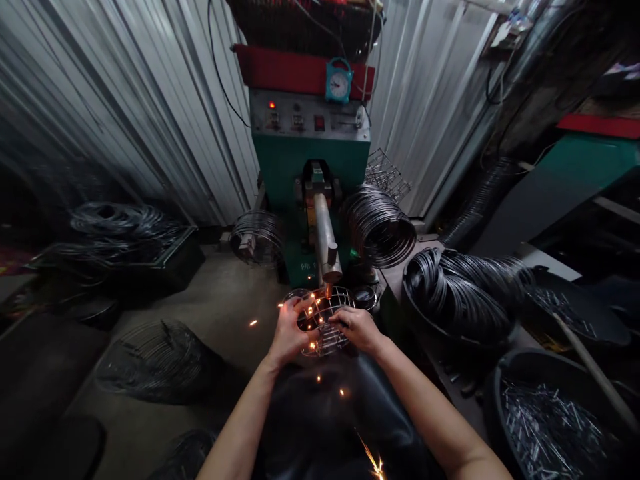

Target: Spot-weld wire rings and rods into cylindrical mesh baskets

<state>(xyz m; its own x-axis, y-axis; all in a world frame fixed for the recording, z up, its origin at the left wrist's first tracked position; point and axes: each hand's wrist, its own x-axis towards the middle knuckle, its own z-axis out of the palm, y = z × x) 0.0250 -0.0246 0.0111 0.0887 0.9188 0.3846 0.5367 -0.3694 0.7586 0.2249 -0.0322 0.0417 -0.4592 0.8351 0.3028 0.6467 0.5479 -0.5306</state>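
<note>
A round wire basket [333,345] of thin metal rods sits tilted under the copper tip [328,291] of a spot welder [320,150], and orange sparks fly around it. My left hand [290,331] grips the basket's left side, thumb and fingers spread around the wires. On the right side, my right hand [359,327] is closed in a pinch at the basket's wires. Whether a small loose wire is also between those fingertips cannot be made out. The welder's thick grey arm [325,230] reaches out just above both hands.
Wire-ring coils hang left [257,237] and right [380,223] of the welder. A tub of wire rings [463,293] and a bucket of short metal pieces [545,420] stand at right. At left are a crate [175,253] of rings and a wire bundle [155,360]. A dark apron [345,413] covers my lap.
</note>
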